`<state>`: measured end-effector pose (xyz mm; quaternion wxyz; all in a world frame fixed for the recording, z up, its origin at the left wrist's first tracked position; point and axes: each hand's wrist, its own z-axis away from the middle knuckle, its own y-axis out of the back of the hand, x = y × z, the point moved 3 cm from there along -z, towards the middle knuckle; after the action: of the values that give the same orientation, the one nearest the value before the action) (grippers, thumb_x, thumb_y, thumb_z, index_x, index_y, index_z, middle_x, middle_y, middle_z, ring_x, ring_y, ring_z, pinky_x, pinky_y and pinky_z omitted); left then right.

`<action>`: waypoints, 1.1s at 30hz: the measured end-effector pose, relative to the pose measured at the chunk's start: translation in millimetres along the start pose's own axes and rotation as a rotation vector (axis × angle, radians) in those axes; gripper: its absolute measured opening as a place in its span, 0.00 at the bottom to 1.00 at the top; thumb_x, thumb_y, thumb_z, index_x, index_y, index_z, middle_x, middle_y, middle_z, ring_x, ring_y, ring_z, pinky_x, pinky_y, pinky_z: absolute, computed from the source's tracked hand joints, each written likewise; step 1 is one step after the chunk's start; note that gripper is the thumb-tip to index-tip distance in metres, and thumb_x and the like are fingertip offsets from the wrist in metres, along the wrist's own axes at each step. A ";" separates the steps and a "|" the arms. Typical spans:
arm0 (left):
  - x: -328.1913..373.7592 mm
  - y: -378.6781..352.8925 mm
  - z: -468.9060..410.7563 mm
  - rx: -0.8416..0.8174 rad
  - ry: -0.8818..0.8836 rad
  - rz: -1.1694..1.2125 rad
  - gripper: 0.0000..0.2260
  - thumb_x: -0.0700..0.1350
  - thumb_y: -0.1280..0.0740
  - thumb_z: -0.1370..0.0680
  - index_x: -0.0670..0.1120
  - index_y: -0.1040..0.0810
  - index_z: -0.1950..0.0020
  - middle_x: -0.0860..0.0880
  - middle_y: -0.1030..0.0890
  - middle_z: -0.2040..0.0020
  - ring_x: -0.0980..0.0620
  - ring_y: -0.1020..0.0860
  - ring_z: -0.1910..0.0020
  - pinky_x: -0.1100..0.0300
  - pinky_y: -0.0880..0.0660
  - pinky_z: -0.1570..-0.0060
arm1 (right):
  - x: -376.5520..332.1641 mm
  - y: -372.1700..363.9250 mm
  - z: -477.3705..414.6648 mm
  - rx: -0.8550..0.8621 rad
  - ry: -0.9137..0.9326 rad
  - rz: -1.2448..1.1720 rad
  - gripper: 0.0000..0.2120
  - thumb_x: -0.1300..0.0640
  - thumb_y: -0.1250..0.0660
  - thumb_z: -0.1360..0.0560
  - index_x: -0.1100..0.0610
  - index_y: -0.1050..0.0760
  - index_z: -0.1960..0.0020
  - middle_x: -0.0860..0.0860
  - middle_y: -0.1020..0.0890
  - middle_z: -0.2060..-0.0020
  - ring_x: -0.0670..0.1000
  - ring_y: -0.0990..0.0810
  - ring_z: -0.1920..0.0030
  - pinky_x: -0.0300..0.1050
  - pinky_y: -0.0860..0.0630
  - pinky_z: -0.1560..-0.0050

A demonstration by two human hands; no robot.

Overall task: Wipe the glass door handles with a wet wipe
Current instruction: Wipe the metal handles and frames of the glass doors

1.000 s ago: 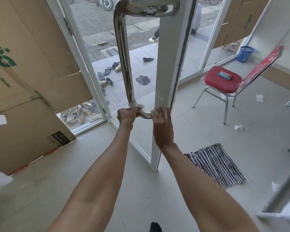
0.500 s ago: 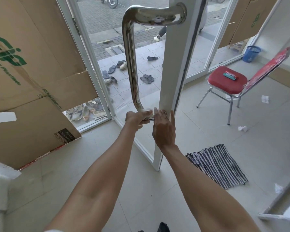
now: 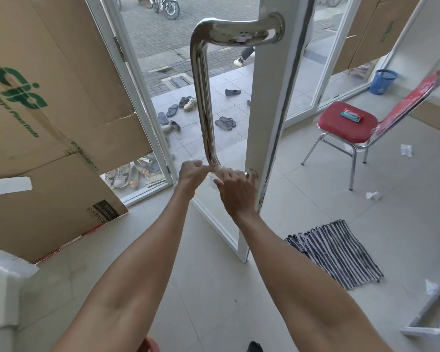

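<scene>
Right hand [image 3: 235, 191] has left the door frame [image 3: 264, 110] for the wet wipe [image 3: 215, 175].
Its fingers [image 3: 240, 175] curl over it at the lower bend of the steel handle [image 3: 203, 97]; left hand [image 3: 189, 174] touches the wipe's end, its fingers too blurred to tell.

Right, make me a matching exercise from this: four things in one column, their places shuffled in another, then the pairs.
Things:
1. wet wipe
2. green packet
3. striped mat
4. blue basket

Places:
a. on the seat of the red chair
b. at the lower bend of the door handle
c. on the floor at the back, by the glass
d. flat on the tiles, right of the door's foot

Pairs: 1-b, 2-a, 3-d, 4-c
</scene>
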<state>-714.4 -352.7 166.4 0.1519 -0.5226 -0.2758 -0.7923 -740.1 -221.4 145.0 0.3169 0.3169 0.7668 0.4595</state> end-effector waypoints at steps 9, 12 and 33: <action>53.1 1.7 -12.7 0.174 -0.465 -0.158 0.15 0.46 0.22 0.32 0.43 0.19 0.48 0.46 0.15 0.55 0.52 0.17 0.55 0.53 0.20 0.50 | 23.1 -1.9 12.6 0.105 -0.023 0.077 0.12 0.55 0.36 0.25 0.60 0.21 0.47 0.53 0.18 0.49 0.58 0.23 0.46 0.53 0.28 0.43; 56.0 -2.4 -15.8 0.199 -0.487 -0.228 0.12 0.44 0.23 0.32 0.43 0.20 0.53 0.49 0.16 0.59 0.53 0.17 0.58 0.54 0.20 0.52 | 14.4 -4.6 7.2 0.087 -0.020 0.094 0.14 0.55 0.32 0.28 0.63 0.20 0.47 0.56 0.17 0.51 0.57 0.21 0.51 0.52 0.27 0.41; 56.7 -6.4 -18.3 0.214 -0.462 -0.333 0.15 0.42 0.21 0.35 0.50 0.20 0.52 0.54 0.17 0.60 0.58 0.19 0.64 0.70 0.25 0.63 | 51.1 9.5 17.3 0.154 0.224 0.339 0.15 0.67 0.40 0.24 0.65 0.23 0.39 0.59 0.18 0.44 0.56 0.21 0.40 0.51 0.27 0.36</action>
<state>-754.6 -355.8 210.8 0.0076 -0.6176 -0.4668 -0.6329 -755.3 -169.4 137.0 0.1226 0.4115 0.7660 0.4784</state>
